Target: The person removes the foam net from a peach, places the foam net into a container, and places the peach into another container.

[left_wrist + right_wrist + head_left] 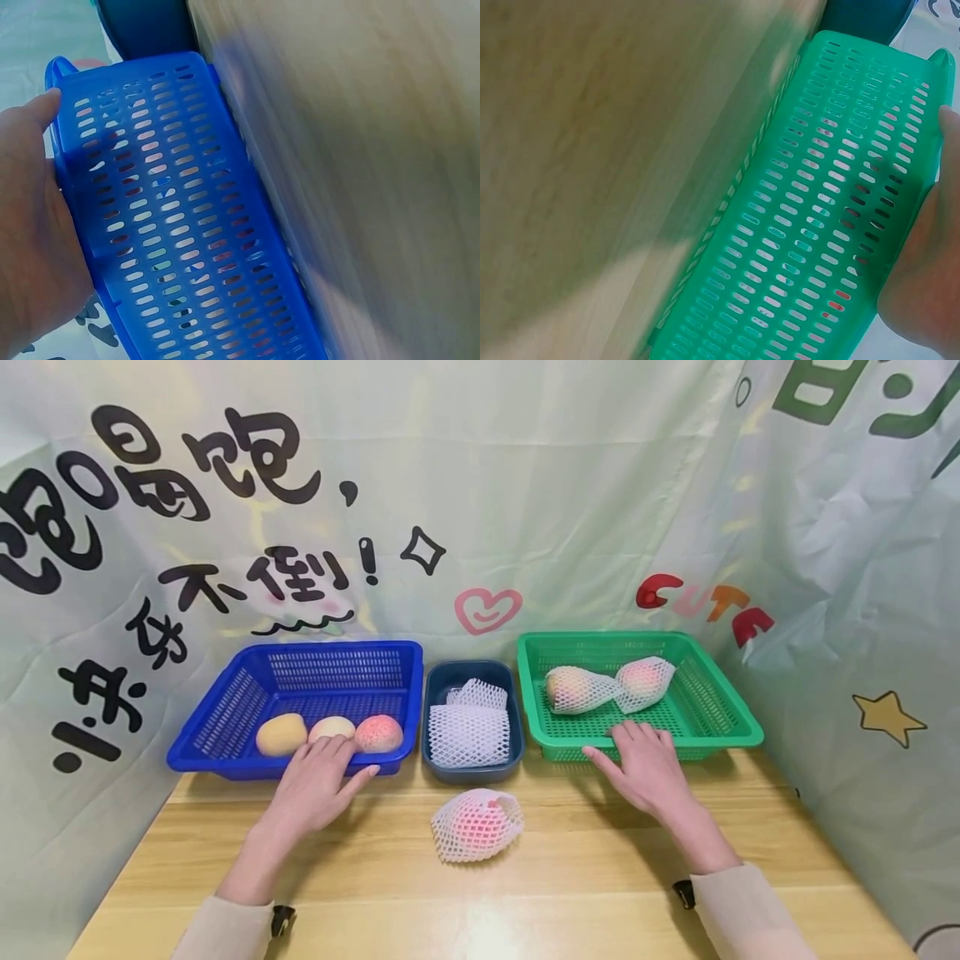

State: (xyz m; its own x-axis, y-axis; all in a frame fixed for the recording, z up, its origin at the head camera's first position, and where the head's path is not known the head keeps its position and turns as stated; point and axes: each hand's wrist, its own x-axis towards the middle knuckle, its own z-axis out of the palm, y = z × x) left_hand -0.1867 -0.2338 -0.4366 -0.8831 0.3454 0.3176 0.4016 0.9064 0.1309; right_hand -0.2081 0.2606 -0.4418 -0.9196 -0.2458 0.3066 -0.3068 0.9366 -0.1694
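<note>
In the head view, my left hand (pixel 318 781) rests across the front rim of the blue basket (pixel 198 735), its thumb extended to the right. Its fingertips overlap a pale peach (pixel 330 727), between a yellow peach-like fruit (pixel 281 735) and a speckled pink peach (pixel 378 734). My right hand (pixel 648 768) lies over the front rim of the green basket (pixel 727 731), thumb stretched left. Two fruits in white foam nets sit inside: a yellowish one (pixel 573 689) and a pink peach (pixel 643 682). The wrist views show both thumbs at the rims; the other fingertips are hidden there.
Between the baskets stands a navy tub (pixel 472 774) holding white foam nets (pixel 469 735). A pink peach in a foam net (pixel 478 827) lies on the wooden table (pixel 480 910) in front of it. A printed cloth (pixel 585 527) hangs behind and along the sides.
</note>
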